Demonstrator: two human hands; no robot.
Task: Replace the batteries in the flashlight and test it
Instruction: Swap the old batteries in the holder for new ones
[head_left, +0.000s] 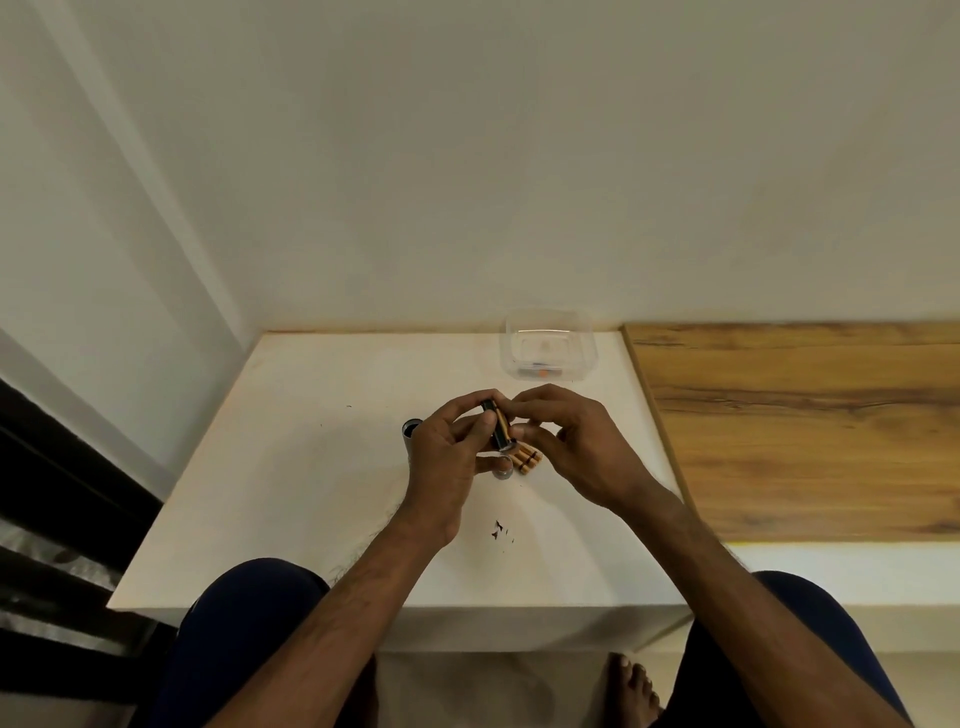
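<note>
My left hand (449, 452) holds a black battery holder (498, 428) with a gold-and-black battery in it, above the white table (311, 493). My right hand (571, 436) pinches the holder's upper end with thumb and fingertips. The grey flashlight body (411, 434) stands on the table behind my left hand, its open dark end up. Several gold-and-black batteries (527, 460) lie side by side under my hands. A small round cap (503, 473) rests on the table beside them, partly hidden by my left fingers.
A clear plastic box (548, 345) with a few small items inside stands at the table's back right. Small dark scraps (501, 531) lie near the front. A wooden surface (805, 426) adjoins the table on the right. The wall is close behind.
</note>
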